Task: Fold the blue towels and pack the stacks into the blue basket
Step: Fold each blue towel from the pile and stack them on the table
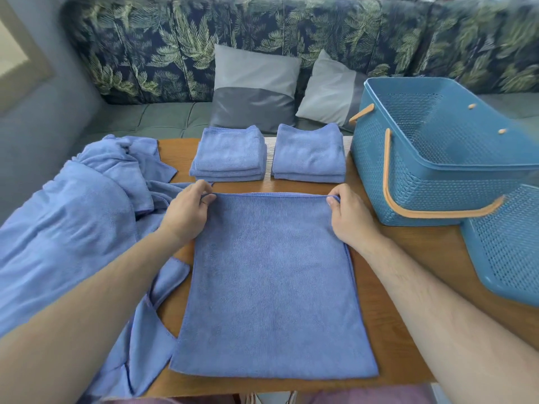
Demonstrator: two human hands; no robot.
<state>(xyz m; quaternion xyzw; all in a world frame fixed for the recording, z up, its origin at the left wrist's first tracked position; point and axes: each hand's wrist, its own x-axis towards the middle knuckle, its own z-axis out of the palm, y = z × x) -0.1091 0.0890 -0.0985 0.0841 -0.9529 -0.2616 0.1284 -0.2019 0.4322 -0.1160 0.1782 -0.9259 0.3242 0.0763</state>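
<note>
Both hands are pinching the far corners of a flat blue towel (271,287): left hand (186,211), right hand (350,220), fingers curled on its edge; two folded stacks (229,154) are lying beyond it.

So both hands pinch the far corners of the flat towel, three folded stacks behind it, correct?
No: the head view shows two folded stacks, left stack and right stack, not three. The left hand and right hand do pinch the far corners of the flat towel.
</note>
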